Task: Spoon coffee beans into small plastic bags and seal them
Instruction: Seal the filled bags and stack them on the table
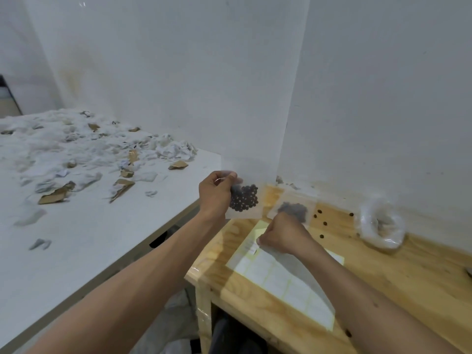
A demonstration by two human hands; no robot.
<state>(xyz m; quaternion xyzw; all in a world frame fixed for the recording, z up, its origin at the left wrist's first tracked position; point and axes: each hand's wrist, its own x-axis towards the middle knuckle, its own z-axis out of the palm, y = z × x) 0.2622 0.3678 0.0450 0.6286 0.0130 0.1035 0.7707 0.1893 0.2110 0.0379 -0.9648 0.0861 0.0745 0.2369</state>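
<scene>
So the left hand (215,194) is pinching a small clear bag (242,198) by its top edge, held up off the wooden table (408,277), with a clump of coffee beans (244,198) sitting in the lower part. The right hand (282,236) is curled into a fist down on the sticker sheet (281,279), and it looks like it's pinching at a label corner near the thumb, though I can't really tell whether it's got one lifted.

My read: this is the sealing bit. If so, keep the bag upright so the beans stay low and the mouth stays flat and empty. Peel the label slowly from a corner so it doesn't curl onto itself, then fold the bag's top over before sticking.

A second filled bag (293,210) lies just behind the right hand, a few loose beans (322,223) are scattered beyond it, and the big rolled-down bean bag (383,223) sits at the wall. Watch your sleeve-side arm doesn't drag the sheet.
</scene>
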